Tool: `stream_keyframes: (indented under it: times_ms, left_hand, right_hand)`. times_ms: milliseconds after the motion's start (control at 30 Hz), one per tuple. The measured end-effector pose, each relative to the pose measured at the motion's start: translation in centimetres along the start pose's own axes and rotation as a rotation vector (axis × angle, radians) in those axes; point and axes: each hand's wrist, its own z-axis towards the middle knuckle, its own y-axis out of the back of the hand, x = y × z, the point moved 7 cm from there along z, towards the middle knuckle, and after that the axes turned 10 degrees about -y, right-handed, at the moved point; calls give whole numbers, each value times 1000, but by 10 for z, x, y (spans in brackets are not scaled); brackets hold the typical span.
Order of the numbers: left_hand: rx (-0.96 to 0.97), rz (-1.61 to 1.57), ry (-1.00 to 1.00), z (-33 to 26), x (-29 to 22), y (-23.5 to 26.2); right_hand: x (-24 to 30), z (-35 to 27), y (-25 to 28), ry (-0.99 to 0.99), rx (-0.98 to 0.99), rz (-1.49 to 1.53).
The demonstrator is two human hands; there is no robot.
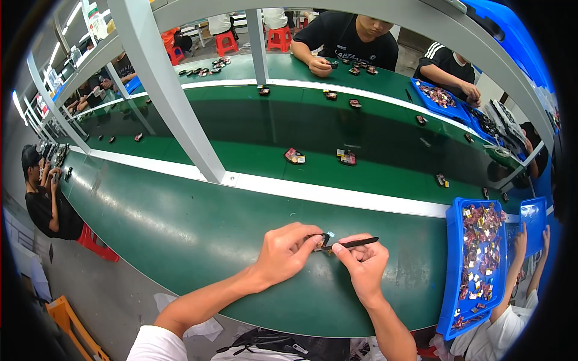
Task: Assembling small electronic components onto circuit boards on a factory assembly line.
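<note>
Over the green worktop (241, 219), my left hand (283, 253) pinches a small black-edged part (326, 238) between thumb and fingertips. A bit of yellowish and light blue material shows at that part, but its kind is too small to make out. My right hand (367, 268) is closed round a slim black stick-like tool (360, 242). One end of the tool sticks out to the right past my fingers. Its other end reaches toward the part in my left hand, and my fingertips partly hide where they meet.
Beyond a white rail (337, 195) runs a green conveyor belt (241, 129) carrying small black-and-red pieces (294, 156). A blue tray (451, 271) heaped with small parts stands right. A grey metal post (162, 90) rises ahead left. Several people work around the line.
</note>
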Motion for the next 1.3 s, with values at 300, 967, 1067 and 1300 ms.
stream_keyframes:
  times_ms: [300, 967, 1067, 1300]
  left_hand:
    - [-12, -385, 299, -9, 22, -7]
    - [53, -726, 457, -15, 33, -19]
    - [35, -692, 447, -14, 29, -17]
    - [37, -657, 424, -11, 23, -13]
  right_hand:
    - [5, -2, 2, -84, -1, 108]
    - [31, -19, -2, 467, -45, -278]
    - [31, -20, -1, 466, -46, -271]
    - [31, -21, -1, 481, -12, -287]
